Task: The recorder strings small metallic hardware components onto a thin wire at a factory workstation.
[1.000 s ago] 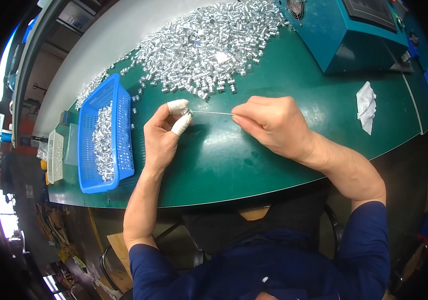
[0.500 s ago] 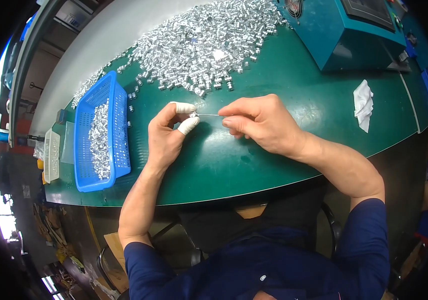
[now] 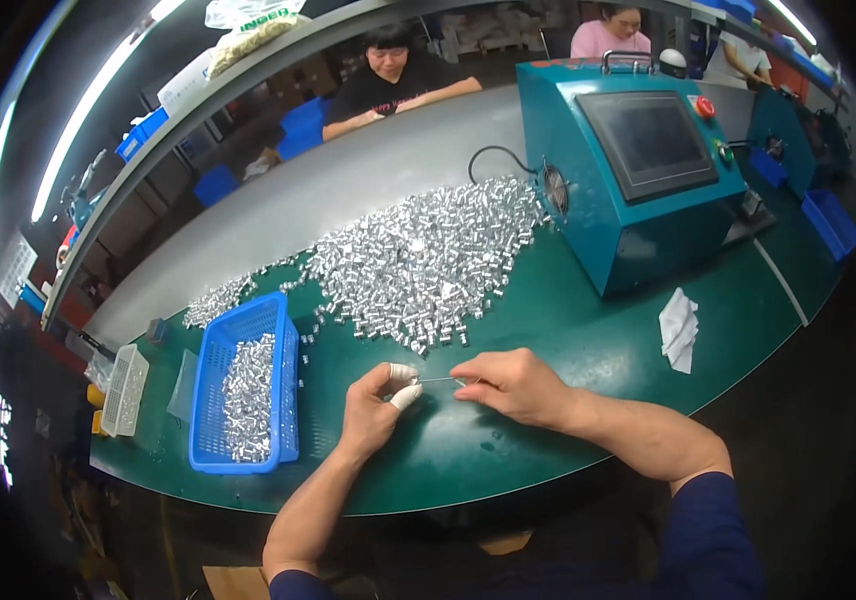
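Two hands (image 3: pixel 373 412) (image 3: pixel 513 385), one thin wire (image 3: pixel 436 380)

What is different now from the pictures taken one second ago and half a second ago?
The view tilted up, so the teal machine and the people across the table now show. The hands drew a little closer together. The left hand and right hand still pinch a thin wire between them. The blue basket and the pile of metal parts stayed put.
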The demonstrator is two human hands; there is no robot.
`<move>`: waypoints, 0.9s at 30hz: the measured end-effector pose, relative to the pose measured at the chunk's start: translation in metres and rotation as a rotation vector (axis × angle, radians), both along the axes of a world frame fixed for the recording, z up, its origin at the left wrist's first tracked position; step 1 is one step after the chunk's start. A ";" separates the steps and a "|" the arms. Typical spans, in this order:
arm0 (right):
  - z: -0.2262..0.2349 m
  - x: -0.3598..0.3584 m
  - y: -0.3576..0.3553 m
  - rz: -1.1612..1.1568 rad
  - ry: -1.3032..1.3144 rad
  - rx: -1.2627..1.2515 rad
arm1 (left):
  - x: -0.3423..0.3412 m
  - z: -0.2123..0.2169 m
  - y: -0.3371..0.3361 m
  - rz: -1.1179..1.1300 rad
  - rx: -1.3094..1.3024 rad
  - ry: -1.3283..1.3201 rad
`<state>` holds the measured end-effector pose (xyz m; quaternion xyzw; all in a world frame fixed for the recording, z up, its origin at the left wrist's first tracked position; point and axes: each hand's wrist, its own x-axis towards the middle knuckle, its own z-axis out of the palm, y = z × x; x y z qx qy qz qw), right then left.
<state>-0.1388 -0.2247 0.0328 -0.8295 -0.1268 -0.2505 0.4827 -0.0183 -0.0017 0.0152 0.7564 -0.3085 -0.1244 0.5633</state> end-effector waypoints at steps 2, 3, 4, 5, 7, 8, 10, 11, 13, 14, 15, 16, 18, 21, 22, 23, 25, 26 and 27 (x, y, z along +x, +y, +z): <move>0.000 0.002 0.000 0.058 -0.091 -0.078 | 0.003 -0.001 0.003 0.003 0.009 0.056; -0.006 0.006 0.000 0.050 -0.147 -0.082 | 0.003 -0.002 0.004 0.007 0.035 0.012; -0.008 0.006 -0.001 0.044 -0.152 -0.090 | 0.003 -0.002 0.004 0.012 0.060 -0.031; -0.008 0.006 -0.001 0.050 0.006 -0.049 | 0.000 0.001 0.003 0.006 0.053 -0.035; -0.008 0.005 0.000 0.051 0.164 -0.012 | -0.011 0.010 0.003 -0.080 0.071 -0.334; -0.010 0.009 -0.002 0.125 0.480 0.325 | -0.011 0.010 0.000 -0.088 0.071 -0.329; -0.014 0.011 -0.004 0.193 0.801 0.678 | -0.012 0.008 -0.003 -0.075 0.087 -0.457; -0.014 0.010 -0.002 0.203 0.762 0.708 | -0.012 0.008 -0.001 -0.073 0.087 -0.451; -0.013 0.010 0.002 0.169 0.581 0.636 | -0.006 0.004 0.003 -0.028 0.115 -0.276; -0.010 0.010 0.006 0.128 0.452 0.537 | 0.000 -0.003 0.006 -0.001 0.098 -0.230; -0.007 0.010 0.002 0.000 0.141 0.114 | 0.001 0.001 0.008 0.016 0.100 -0.133; -0.012 0.013 -0.002 -0.071 -0.155 -0.055 | 0.000 0.006 0.003 0.020 0.080 -0.103; -0.011 0.015 -0.004 -0.089 -0.214 -0.126 | 0.000 0.008 0.000 0.021 0.047 -0.013; -0.009 0.023 -0.009 -0.008 0.061 -0.030 | 0.003 0.008 -0.001 -0.024 0.079 -0.275; -0.009 0.028 -0.011 0.078 0.423 0.299 | 0.004 0.006 -0.002 -0.027 0.063 -0.383; -0.010 0.029 -0.012 0.157 0.779 0.628 | 0.004 0.004 -0.004 -0.037 0.044 -0.493; -0.018 0.027 -0.013 0.153 0.708 0.607 | 0.002 0.006 -0.007 -0.039 0.064 -0.422; -0.019 0.025 -0.010 0.156 0.635 0.584 | 0.000 0.005 -0.006 -0.036 0.086 -0.355; -0.012 0.019 -0.003 0.099 0.513 0.494 | 0.000 0.004 -0.005 -0.031 0.091 -0.350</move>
